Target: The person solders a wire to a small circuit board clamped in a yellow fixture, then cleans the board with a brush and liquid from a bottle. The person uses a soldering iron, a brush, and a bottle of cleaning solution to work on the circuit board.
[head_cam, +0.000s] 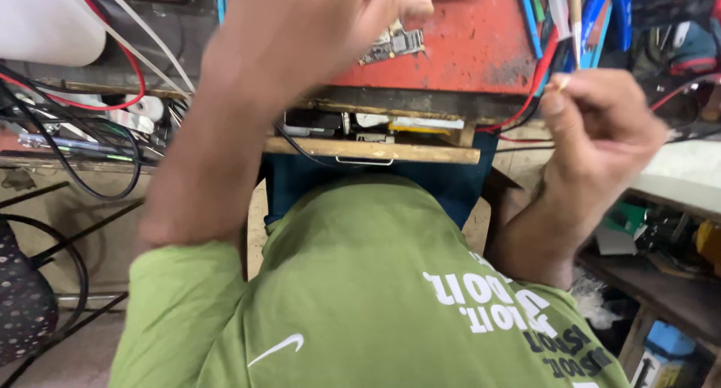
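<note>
While both arms are raised over the bench, the scene breaks down thus:

Left hand: blurred, fingers curled loosely, thumb tip just above a small circuit board; can't tell if it touches or grips it.
Circuit board: small, irregular outline, pale w/ dark chips, lying flat on the red mat near its front-left part.
Right hand: closed into a pinch; thumb + forefinger hold a thin pale stick-like item, only its tip showing, kind unclear.
Red mat: worn, scuffed surface w/ dark smudges, rectangular, atop the workbench.
Drawer: wooden front edge, rough + light-coloured, pulled partly open below the mat; metal handle at centre, flat parts inside.
Cables: red, black + white, rubbery, looped at left of bench.
Tools: blue + red handled, upright cluster at mat's right edge, near right hand.
Shirt: green knit fabric, white print, fills lower view.
</note>
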